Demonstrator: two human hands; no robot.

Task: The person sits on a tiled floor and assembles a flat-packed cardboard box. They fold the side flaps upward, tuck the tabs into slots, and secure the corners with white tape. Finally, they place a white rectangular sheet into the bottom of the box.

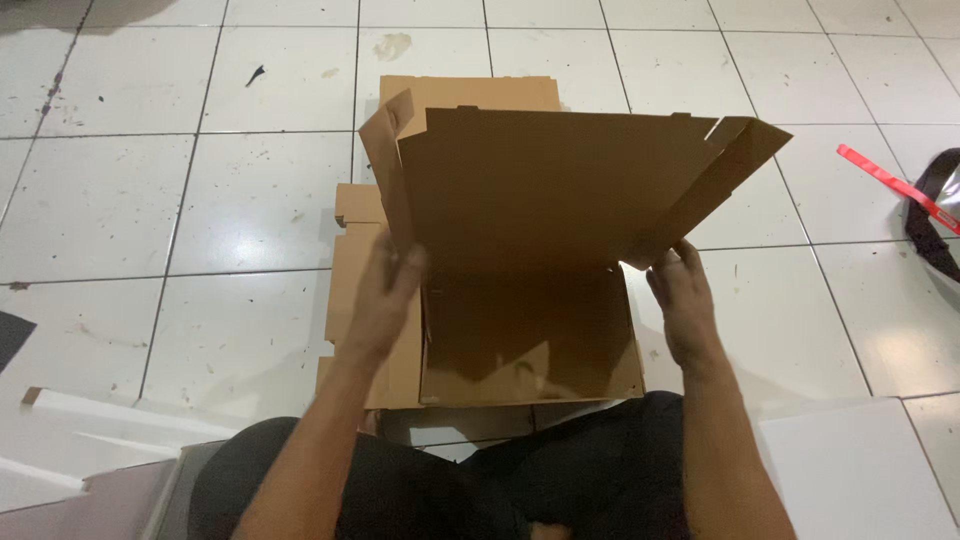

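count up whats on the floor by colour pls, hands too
Brown cardboard pieces: 2, the box being folded and the flat stack under it
White boards: 2
Red strip: 1
Black items: 2
Hands: 2, left hand, right hand
Total: 9

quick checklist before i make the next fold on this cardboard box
1. Left hand on the box at its left side flap: ok.
2. Right hand at the lid's right corner: ok.
3. Lid panel raised, base on the floor: ok.
4. Right flap folded in: not ok, angled outward.
5. Front tabs seated: cannot tell, in shadow.
6. Flat cardboard lies under the box: not ok.
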